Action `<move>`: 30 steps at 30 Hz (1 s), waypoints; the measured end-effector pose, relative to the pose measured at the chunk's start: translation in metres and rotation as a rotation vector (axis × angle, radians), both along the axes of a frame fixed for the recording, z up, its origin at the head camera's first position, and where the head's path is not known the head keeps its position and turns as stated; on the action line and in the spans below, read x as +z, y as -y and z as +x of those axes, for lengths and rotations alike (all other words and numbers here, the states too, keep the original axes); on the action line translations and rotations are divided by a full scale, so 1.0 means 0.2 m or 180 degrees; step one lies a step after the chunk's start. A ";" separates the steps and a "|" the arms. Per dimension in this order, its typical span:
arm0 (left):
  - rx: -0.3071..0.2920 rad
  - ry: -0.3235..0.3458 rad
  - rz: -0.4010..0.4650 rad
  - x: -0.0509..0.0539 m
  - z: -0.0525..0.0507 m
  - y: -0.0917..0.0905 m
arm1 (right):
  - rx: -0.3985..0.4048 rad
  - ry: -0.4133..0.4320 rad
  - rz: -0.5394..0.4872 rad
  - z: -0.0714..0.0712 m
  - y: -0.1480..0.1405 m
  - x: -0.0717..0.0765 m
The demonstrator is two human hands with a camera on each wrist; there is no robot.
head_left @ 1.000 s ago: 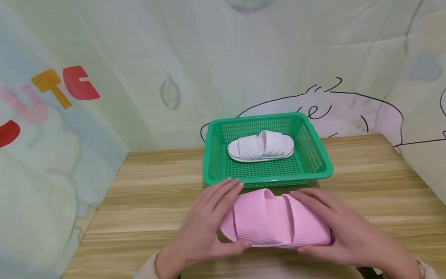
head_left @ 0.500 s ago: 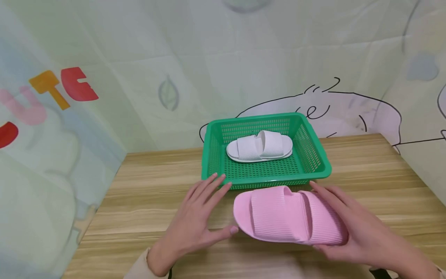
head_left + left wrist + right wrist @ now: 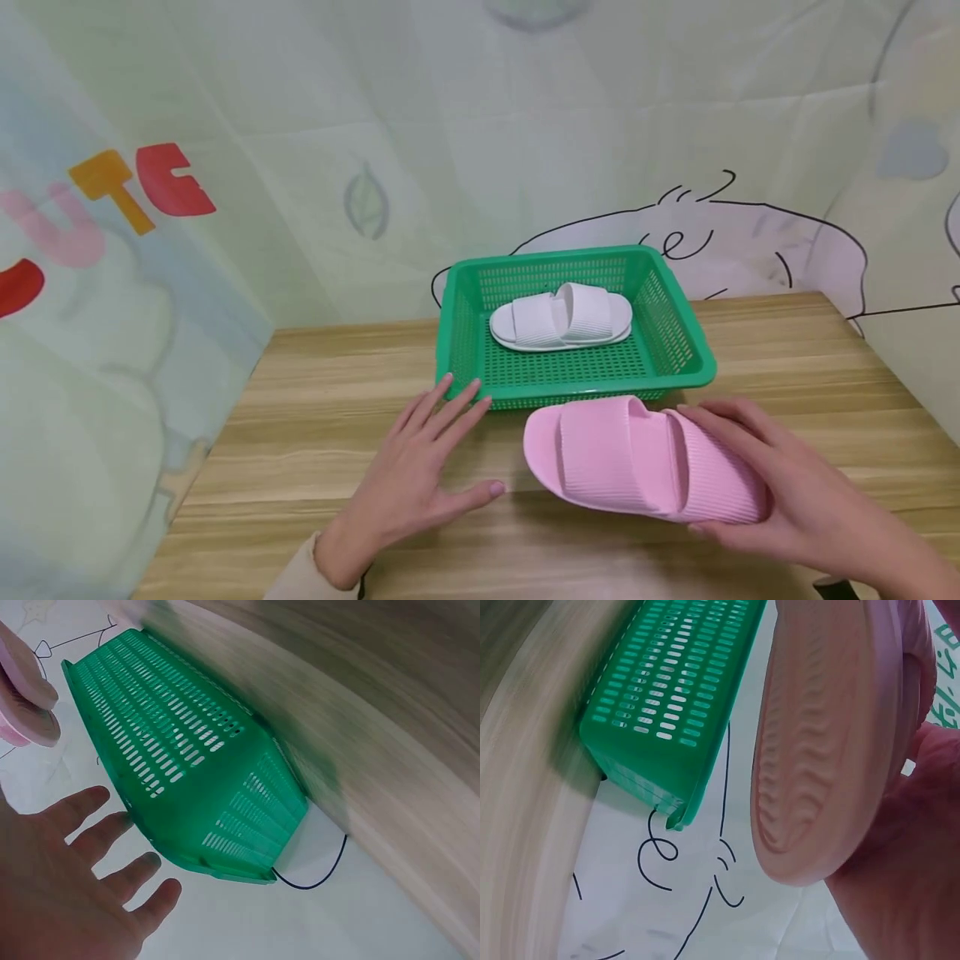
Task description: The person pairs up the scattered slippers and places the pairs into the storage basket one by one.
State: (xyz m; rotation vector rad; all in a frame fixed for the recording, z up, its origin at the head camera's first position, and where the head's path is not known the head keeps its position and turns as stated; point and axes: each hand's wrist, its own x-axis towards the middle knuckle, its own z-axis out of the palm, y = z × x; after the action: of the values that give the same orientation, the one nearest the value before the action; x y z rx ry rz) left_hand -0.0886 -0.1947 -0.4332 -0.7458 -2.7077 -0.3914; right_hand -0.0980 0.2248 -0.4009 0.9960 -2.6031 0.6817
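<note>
A pair of pink slippers (image 3: 597, 454), fitted one into the other, is held above the wooden table in front of the basket. My right hand (image 3: 787, 492) grips their right end, thumb below and fingers over the strap. In the right wrist view a ridged sole (image 3: 810, 742) faces the camera. My left hand (image 3: 408, 479) has its fingers spread, apart from the slippers, by the near left corner of the green basket (image 3: 577, 392). Whether its fingertips touch the basket I cannot tell. White slippers (image 3: 535, 321), likewise fitted together, lie inside the basket toward its back.
The perforated plastic basket stands at the back of the wooden table (image 3: 322, 417), close to a printed cloth backdrop (image 3: 420, 125). Inside it, bare floor shows in front of the white slippers. The table's left edge meets the cloth.
My left hand has let go of the pink slippers and moved left, fingers spreading. My right hand has carried them to the right, tilting them slightly. Basket and white slippers have stayed put.
</note>
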 end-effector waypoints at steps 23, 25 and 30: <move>0.0053 -0.0105 -0.0050 -0.01 -0.02 0.03 | 0.0081 -0.0106 -0.0101 -0.06 0.00 0.02; 0.0050 -0.0134 -0.0050 -0.02 -0.01 0.04 | 0.0093 -0.0125 -0.0103 -0.06 0.00 0.02; 0.0058 -0.0106 -0.0041 -0.02 -0.01 0.03 | 0.0104 -0.0096 -0.0114 -0.09 0.00 0.02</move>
State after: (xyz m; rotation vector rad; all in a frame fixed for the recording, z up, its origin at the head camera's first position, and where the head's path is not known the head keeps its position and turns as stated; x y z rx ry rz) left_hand -0.0915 -0.2017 -0.4373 -0.7240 -2.6864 -0.3545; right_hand -0.1159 0.2239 -0.3963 1.0322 -2.5448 0.7130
